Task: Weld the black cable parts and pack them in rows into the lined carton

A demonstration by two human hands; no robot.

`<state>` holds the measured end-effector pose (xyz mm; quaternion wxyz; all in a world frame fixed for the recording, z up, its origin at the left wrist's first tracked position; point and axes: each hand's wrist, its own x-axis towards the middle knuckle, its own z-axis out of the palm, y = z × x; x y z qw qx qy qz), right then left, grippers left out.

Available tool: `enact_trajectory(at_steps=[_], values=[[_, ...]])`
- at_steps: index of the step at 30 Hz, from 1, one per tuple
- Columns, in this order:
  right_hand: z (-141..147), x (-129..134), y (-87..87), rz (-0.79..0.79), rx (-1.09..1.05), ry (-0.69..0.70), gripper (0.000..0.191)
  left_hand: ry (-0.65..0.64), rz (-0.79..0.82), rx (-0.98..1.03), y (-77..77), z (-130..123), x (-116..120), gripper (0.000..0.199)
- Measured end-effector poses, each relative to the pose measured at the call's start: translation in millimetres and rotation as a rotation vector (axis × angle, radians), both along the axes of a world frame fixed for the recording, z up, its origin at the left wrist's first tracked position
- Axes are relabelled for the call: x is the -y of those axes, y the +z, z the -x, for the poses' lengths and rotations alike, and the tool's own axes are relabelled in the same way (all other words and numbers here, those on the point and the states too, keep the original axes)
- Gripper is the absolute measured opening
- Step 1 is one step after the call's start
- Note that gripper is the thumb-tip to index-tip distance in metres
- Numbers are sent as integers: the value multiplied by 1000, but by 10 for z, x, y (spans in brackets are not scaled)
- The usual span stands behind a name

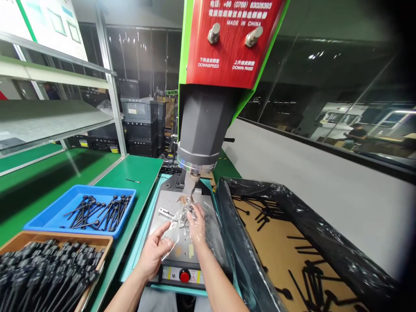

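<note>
Crumpled clear plastic film (210, 234) spreads over the metal work plate (156, 229) of a press. My left hand (155, 251) is at the film's left edge, fingers curled, thumb and forefinger tips a little apart; the film runs against the thumb. My right hand (197, 225) is closed on the bunched film near the small fixture in the middle of the plate. The film and fingers partly hide that fixture, and I cannot make out whether a part is inside. Just above it hangs the press's metal horn (190, 184).
A blue tray (78, 193) and a brown tray (107, 251) of black long-stemmed parts stand on the green table at left. At right, a black-lined box (276, 236) holds more such parts. A red button (184, 275) sits at the press's front, below the red-and-green head (227, 52).
</note>
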<state>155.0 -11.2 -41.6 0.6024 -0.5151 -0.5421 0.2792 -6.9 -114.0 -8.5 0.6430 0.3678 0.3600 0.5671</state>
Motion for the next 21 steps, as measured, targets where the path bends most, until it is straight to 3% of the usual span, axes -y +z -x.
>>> enact_trajectory(at_steps=[5, 14, 21], values=[[18, -140, 114, -13, -43, -12, 46, -29, -14, -16, -29, -2, -57, 79], [77, -339, 279, 38, -85, 16, 43, -17, -18, -30, 50, -26, -114, 70], [51, -425, 281, 112, -287, 218, 54, 15, -20, -24, 79, -25, -143, 64]])
